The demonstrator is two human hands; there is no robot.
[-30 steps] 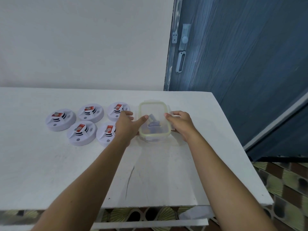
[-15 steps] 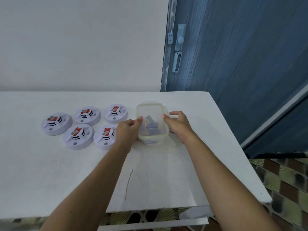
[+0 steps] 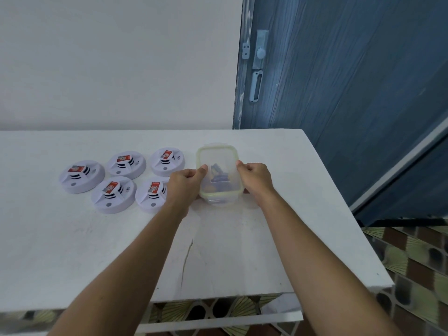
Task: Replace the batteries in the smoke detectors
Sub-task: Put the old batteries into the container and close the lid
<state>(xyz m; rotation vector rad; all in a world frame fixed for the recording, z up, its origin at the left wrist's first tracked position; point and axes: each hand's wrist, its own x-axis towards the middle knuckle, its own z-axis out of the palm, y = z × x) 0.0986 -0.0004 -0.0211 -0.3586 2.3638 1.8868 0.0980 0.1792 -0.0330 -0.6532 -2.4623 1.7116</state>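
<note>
Five smoke detectors [image 3: 126,163] are seen in the head view. They are laid on a white table [image 3: 72,251] in two rows, three at the back and two at the front. Each one is round and white, with a red sticker on top. None of them is opened yet.

Just to the right of them, a clear box [image 3: 218,154] with a pale green rim is seen, and its lid is on. Small dark blue things [image 3: 219,177] can be seen through the lid. They may be the new batteries, but that cannot be told for sure.

The box is held from both sides. The left hand [image 3: 185,184] is curled round its left side, with the thumb pressed on the rim. The right hand [image 3: 254,178] is curled round its right side in the same way. Nothing else is held.

The long way of the box is pointed away from the person, toward the wall [image 3: 121,57], and the hands are placed on its two long sides. The lid most likely has to be taken off next, and it can be pulled up from these sides. All the detectors are on the left, so the left hand is nearer to them. The front right detector [image 3: 151,194] is just beside that hand.
</note>
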